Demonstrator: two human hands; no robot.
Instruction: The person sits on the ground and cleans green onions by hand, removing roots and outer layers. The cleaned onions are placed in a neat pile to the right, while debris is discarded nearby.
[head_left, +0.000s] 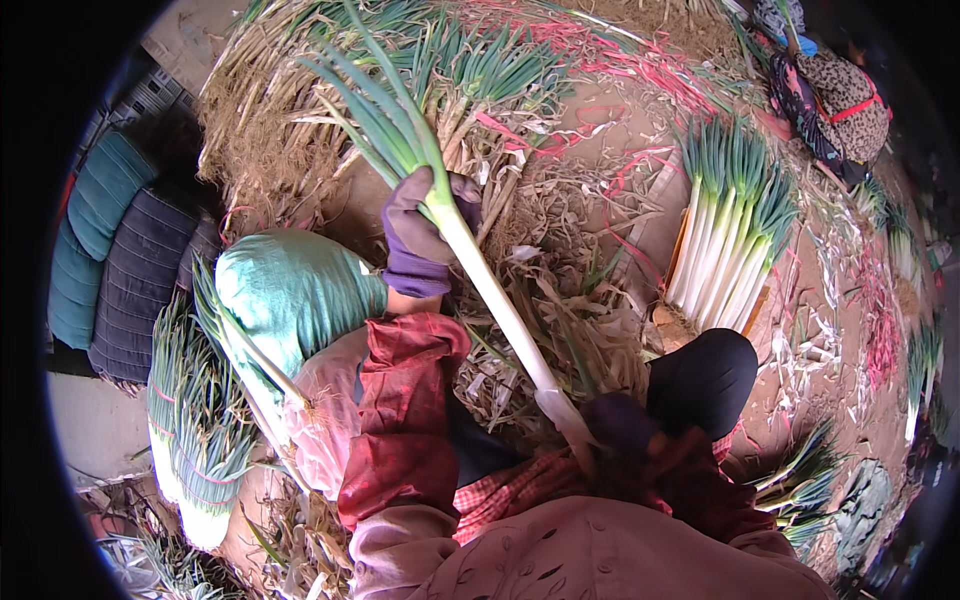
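Observation:
My left hand (420, 225), in a purple knit-cuffed glove, is closed round a large green onion (491, 289) where its green leaves meet the white stalk. The leaves point up and to the left, and the stalk slants down to the right towards my lap. My right hand (619, 424), in a dark glove, is at the stalk's lower end, in shadow. Loose outer skin hangs about that end; the fingers' hold there is hard to make out. Peeled green onions (724, 240) lie side by side on an orange-edged support beyond my right knee.
Unpeeled green onions (262, 127) with roots are heaped at the upper left. Tied bundles (199, 450) lie at the left by a green cloth-covered bulge (300, 285). Dry husks (555, 300) and red twine (630, 60) litter the ground. Another person (840, 112) is at the upper right.

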